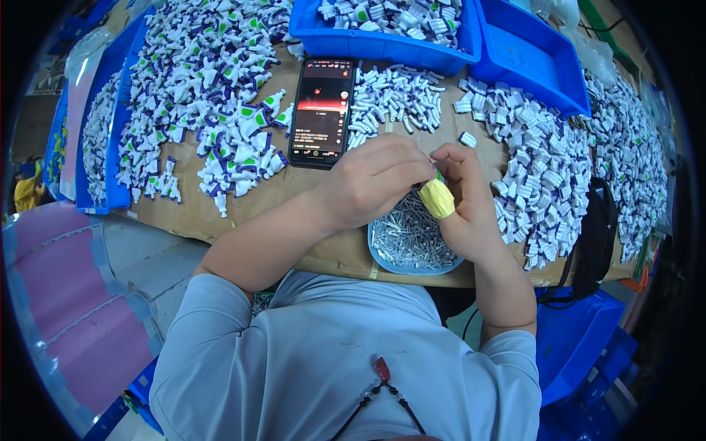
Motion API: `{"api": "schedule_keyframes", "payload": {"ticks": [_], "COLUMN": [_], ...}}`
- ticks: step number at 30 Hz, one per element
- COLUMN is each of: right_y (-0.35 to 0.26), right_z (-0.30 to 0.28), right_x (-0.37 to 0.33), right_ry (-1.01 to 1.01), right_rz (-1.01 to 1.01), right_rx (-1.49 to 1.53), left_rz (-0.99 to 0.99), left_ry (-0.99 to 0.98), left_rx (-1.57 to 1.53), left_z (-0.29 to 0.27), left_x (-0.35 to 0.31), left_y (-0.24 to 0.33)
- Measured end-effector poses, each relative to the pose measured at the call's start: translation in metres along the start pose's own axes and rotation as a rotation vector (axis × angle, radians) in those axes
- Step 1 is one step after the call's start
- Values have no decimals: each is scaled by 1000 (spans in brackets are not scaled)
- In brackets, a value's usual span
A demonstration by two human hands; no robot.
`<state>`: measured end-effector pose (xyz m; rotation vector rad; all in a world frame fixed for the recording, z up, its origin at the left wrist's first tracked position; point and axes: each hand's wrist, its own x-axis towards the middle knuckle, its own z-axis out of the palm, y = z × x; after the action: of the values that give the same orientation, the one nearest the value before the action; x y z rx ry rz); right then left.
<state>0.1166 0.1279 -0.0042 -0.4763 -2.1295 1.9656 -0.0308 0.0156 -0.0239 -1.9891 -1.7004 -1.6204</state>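
Note:
My left hand (375, 180) and my right hand (471, 198) meet above the front of the table, fingers closed in a pinch. Between them is a small plastic piece (439, 176); only a bit of green shows, the rest is covered by fingers. A yellow wrap (437, 199) covers my right thumb. Right below my hands stands a light-blue tray (412, 269) full of thin metal pins (408, 239). Beyond my left hand lies a heap of short white tube-like pieces (397, 99) with purple ends.
A phone with a lit screen (321, 110) lies beyond my left forearm. White, purple and green toy bodies (213, 95) are heaped at left, ribbed white pieces (540, 173) at right. Blue bins (382, 44) stand at the back. A black bag (597, 242) hangs by the right edge.

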Motion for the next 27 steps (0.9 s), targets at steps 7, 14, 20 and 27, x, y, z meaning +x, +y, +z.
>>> {"api": "schedule_keyframes", "payload": {"ticks": [7,14,20,27], "right_y": [-1,-10,-9,-4], "right_z": [-1,-4,-4,-5], "right_x": [4,1,1,-1], "right_ry": [86,69,88,8], "right_rz": [-215,-273,-321,-319], "right_rx": [-198,-406,-405,-351], "left_rz": [-236,-720,-566,-752], "left_ry": [164,246,-97,-36], "left_rx": [-345,-982,-440,-877], "left_z": [6,12,-6,-4], "left_x": [-4,-6,-3,-2], "left_y": [13,17,8,10]}}
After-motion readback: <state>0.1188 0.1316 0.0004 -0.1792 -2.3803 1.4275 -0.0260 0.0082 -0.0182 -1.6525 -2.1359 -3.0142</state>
